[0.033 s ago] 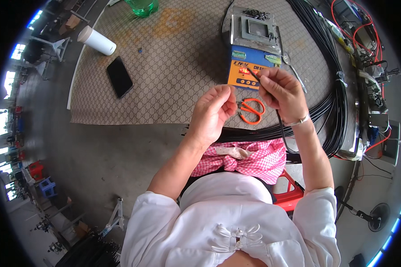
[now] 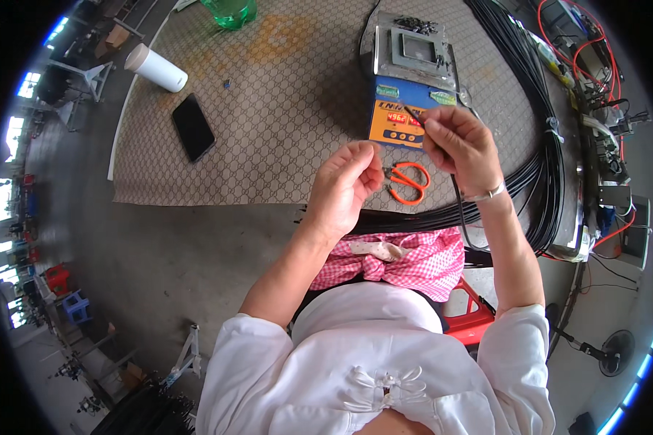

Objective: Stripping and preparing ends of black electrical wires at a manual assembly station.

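My right hand (image 2: 463,148) is closed around a black cable (image 2: 458,199). The cable's thin end sticks out past the thumb and index finger, and the rest hangs down below the wrist. My left hand (image 2: 345,177) is raised beside it, thumb and fingertips pressed together; whatever they pinch, if anything, is too small to make out. Behind the hands stands a blue-and-orange box (image 2: 382,130) with a lit red display and a metal top (image 2: 384,54) with a square recess. Orange-handled cutters (image 2: 410,202) lie on the table between my hands.
A thick bundle of black cables (image 2: 551,170) curves along the table's right side and front edge. On the patterned tabletop (image 2: 283,138) are a dark phone (image 2: 194,128), a white tumbler (image 2: 159,70) and a green container (image 2: 232,13). Below is a red stool (image 2: 471,326).
The cable end and my right hand have shifted very slightly, uncovering more of the box's display. My left hand keeps its pinch in nearly the same place.
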{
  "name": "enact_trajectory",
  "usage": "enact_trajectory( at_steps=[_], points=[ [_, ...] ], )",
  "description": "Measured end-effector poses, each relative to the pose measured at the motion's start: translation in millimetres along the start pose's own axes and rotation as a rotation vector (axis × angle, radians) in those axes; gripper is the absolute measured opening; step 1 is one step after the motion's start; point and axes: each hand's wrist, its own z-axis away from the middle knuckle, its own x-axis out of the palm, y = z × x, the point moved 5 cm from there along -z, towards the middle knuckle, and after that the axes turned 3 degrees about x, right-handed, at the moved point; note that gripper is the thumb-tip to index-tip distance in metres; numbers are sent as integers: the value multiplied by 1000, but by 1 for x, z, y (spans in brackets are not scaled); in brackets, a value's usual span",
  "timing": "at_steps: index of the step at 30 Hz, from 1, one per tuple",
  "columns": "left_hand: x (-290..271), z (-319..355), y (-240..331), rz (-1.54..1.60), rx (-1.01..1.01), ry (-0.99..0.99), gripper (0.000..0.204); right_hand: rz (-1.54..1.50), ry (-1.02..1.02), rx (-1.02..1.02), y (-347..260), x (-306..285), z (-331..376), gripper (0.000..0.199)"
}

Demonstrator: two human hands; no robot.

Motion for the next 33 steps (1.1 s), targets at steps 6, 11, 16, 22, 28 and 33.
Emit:
enact_trajectory(
  at_steps=[6, 11, 16, 22, 28, 33],
  points=[
    [-17, -5, -14, 53, -64, 29, 10, 435, 218, -124, -20, -41, -52, 16],
    [-31, -8, -20, 46, -96, 80, 10, 751, 354, -106, -25, -60, -87, 17],
    [-42, -11, -24, 56, -106, 105, 11, 927, 373, -115, -26, -58, -105, 14],
    [-47, -14, -26, 64, -106, 104, 12, 1039, 384, -122, -22, -62, -117, 11],
    [-48, -14, -25, 65, -113, 114, 13, 1140, 371, -213, -21, -69, -120, 12],
    [-49, -14, -28, 62, -116, 112, 12, 1106, 341, -200, -24, -71, -118, 13]
  ],
)
